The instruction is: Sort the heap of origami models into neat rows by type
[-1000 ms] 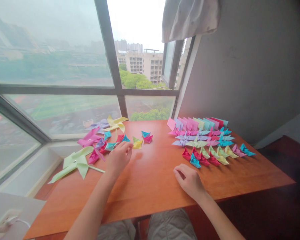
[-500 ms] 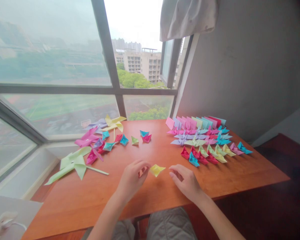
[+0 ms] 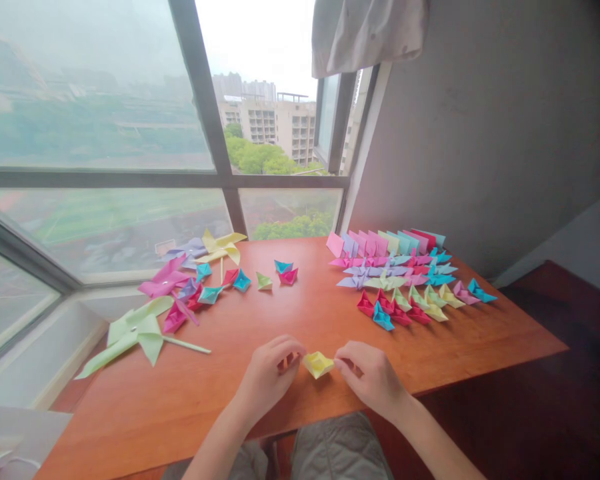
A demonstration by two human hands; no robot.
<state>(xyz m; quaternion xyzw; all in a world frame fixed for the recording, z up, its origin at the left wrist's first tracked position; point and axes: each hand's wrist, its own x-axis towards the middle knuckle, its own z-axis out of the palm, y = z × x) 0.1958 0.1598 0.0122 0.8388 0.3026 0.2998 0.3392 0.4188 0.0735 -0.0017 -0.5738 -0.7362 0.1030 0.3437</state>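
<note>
While the left hand pinches a yellow paper boat, the right hand pinches its opposite tip. The desk lies beneath.

Trousers are a dull grey-green fabric pair, kinda puffy, with stitched lines crossing the thigh like quilting. Forearms are bare and pretty slim, left and right, same deal with the bare left hand and bare right hand.
</note>
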